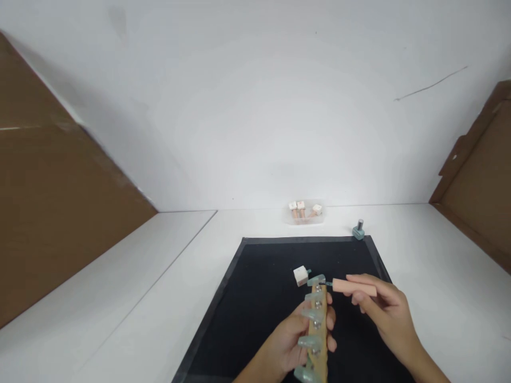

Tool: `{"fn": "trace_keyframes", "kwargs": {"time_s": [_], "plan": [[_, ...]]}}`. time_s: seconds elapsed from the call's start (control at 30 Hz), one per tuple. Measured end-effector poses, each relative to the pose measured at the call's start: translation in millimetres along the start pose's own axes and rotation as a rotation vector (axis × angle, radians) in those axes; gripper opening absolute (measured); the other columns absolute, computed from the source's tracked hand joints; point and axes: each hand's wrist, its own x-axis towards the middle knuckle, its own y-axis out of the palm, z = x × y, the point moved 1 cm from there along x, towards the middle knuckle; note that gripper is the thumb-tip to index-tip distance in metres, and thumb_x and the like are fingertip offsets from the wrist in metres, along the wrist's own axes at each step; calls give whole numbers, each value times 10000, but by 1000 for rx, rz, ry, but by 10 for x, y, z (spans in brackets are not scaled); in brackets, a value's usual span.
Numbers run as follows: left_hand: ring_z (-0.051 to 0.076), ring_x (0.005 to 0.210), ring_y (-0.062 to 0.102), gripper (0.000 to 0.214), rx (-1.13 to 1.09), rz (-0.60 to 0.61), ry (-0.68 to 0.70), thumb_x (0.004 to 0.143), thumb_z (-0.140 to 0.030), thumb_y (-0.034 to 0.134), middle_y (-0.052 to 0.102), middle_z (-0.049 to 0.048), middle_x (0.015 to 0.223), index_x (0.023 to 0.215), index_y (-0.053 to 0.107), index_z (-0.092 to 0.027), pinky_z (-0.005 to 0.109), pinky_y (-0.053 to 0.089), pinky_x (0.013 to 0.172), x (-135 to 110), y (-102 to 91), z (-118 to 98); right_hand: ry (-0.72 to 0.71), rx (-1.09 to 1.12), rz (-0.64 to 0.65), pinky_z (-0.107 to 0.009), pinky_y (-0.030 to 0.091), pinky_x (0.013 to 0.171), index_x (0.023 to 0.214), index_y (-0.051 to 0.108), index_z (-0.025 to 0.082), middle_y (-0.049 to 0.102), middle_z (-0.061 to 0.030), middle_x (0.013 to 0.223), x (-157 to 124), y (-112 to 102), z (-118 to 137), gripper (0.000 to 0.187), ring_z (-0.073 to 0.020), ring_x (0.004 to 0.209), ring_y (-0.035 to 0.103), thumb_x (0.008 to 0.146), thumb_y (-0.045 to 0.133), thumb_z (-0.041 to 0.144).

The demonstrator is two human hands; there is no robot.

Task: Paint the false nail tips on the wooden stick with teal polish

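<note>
My left hand (290, 340) is closed around a wooden strip (319, 346) that carries a row of several pale green false nail tips (312, 315) on small metallic mounts. Between the fingers of my right hand (385, 306) is a nail polish brush (353, 287) with a long peach handle. Its dark bristles point left and meet, or nearly meet, the farthest nail tip (316, 280); exact contact is too small to tell. Just beyond that tip, a white square nail polish bottle (301, 275) without its cap rests on the black mat, its neck toward the right.
The black mat (227, 298) lies on a white table (423, 255). Behind it stands a clear plastic box (305, 221) with several white bottles with peach caps. A green bottle with a silver cap (358, 230) is at the mat's far right corner. Brown cardboard panels (59, 175) flank both sides.
</note>
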Motion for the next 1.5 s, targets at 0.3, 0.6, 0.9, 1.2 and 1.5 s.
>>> {"fn": "trace_keyframes", "kwargs": {"time_s": [0.3, 0.6, 0.9, 1.2, 1.5], "plan": [[97, 555, 654, 225, -33, -25, -45, 774, -232, 604, 599, -7, 697, 981, 616, -147, 113, 447, 420, 3, 27, -41, -3, 24, -24, -226, 482, 350, 801, 761, 219, 701, -27, 542, -7, -6, -21, 143, -135, 360, 549, 718, 680, 304], [82, 527, 636, 235, -4, -50, -57, 760, -234, 624, 577, -17, 669, 974, 612, -138, 104, 414, 415, -2, 0, -47, -8, 121, -41, -198, 481, 354, 794, 762, 231, 694, -16, 538, -2, 15, 24, 115, -120, 367, 548, 721, 695, 288], [84, 489, 625, 212, -57, -12, -48, 752, -223, 631, 573, -24, 651, 948, 623, -143, 110, 403, 370, 14, -9, -42, 38, 208, -80, -167, 489, 382, 786, 769, 248, 683, -8, 556, -32, 20, -31, 97, -94, 382, 548, 713, 713, 277], [82, 594, 625, 326, -25, -22, 162, 698, -365, 698, 592, -26, 738, 978, 620, -219, 126, 438, 449, -6, 49, -44, 130, 459, -55, -156, 457, 391, 799, 748, 235, 649, -17, 544, -71, 70, -128, 160, -98, 443, 550, 776, 671, 373], [43, 509, 507, 366, 308, -202, 303, 608, -370, 760, 571, -20, 679, 904, 640, -192, 131, 383, 423, -18, 90, -114, 96, 587, -27, -175, 412, 367, 718, 727, 199, 595, -13, 576, -55, 86, -87, 253, -74, 389, 493, 798, 634, 420]]}}
